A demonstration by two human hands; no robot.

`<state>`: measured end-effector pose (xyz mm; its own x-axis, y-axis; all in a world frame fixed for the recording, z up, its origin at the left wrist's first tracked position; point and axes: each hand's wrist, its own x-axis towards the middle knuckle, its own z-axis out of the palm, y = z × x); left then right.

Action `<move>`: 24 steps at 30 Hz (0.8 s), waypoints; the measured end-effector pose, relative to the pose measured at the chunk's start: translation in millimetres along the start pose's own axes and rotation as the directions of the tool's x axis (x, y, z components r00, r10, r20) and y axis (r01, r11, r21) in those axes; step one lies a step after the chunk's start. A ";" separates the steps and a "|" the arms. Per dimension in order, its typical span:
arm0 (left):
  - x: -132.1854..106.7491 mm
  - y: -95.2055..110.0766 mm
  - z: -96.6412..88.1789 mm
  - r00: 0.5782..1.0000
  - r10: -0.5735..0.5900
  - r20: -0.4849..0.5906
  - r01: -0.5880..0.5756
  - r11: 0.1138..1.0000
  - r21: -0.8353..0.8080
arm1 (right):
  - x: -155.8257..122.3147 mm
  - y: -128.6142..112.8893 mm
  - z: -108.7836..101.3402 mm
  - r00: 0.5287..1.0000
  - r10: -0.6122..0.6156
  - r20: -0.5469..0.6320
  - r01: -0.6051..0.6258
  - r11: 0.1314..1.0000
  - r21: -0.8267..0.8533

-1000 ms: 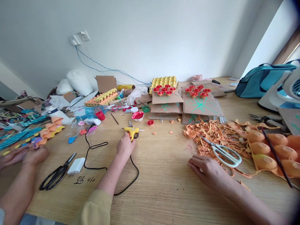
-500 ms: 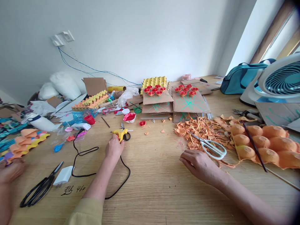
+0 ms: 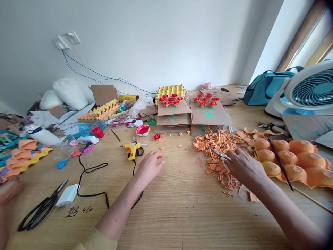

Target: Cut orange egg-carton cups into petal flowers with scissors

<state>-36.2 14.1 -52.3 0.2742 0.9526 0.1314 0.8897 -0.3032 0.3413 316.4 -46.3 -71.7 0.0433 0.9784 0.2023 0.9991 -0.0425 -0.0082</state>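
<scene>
My left hand (image 3: 150, 167) is over the middle of the table, fingers loosely bent and apart, holding nothing. Just left of it lies a yellow glue gun (image 3: 133, 151) on its black cord, with small scissors partly beneath. My right hand (image 3: 242, 166) is closed around the handles of pale scissors (image 3: 220, 153); its fingers partly hide them. The blades point left over a heap of orange egg-carton scraps (image 3: 215, 166). At the heap's left edge sits a small stack of orange cups (image 3: 199, 146). A red paper flower (image 3: 157, 136) lies near the table's middle.
Orange egg carton (image 3: 293, 158) with a dark stick across it is at right, near a fan (image 3: 307, 90). Red flowers stand on cardboard (image 3: 208, 116) at the back. Black scissors (image 3: 43, 208) lie front left. Another person's hand (image 3: 10, 190) is at the left edge.
My left hand has let go of the glue gun and moved right. My right hand has moved up and right onto the pale scissors, and some scraps have shifted.
</scene>
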 end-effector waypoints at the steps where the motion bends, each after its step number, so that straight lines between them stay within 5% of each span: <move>1: 6.3 6.8 6.3 0.999 0.024 0.027 -0.023 0.999 -0.026 | -0.5 1.6 1.4 1.000 0.014 0.021 -0.014 1.000 -0.020; 13: 98.1 109.0 83.1 0.949 0.314 -0.002 -0.303 0.913 -0.273 | 0.3 8.5 0.5 0.987 0.059 0.150 -0.053 0.998 -0.046; 19: 102.1 122.2 94.8 0.946 0.322 -0.027 -0.315 0.900 -0.302 | -1.5 12.0 -1.6 0.991 0.004 0.132 -0.006 1.000 0.015; 24: 83.5 109.1 78.6 0.951 0.304 -0.065 -0.309 0.902 -0.300 | -2.7 19.4 -13.6 0.996 0.004 0.084 -0.010 0.997 0.070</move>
<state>112.5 62.4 -77.2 0.5071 0.8120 0.2891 0.6087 -0.5749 0.5468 335.7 -52.6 -59.1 0.0471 0.9917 0.1194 0.9962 -0.0378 -0.0789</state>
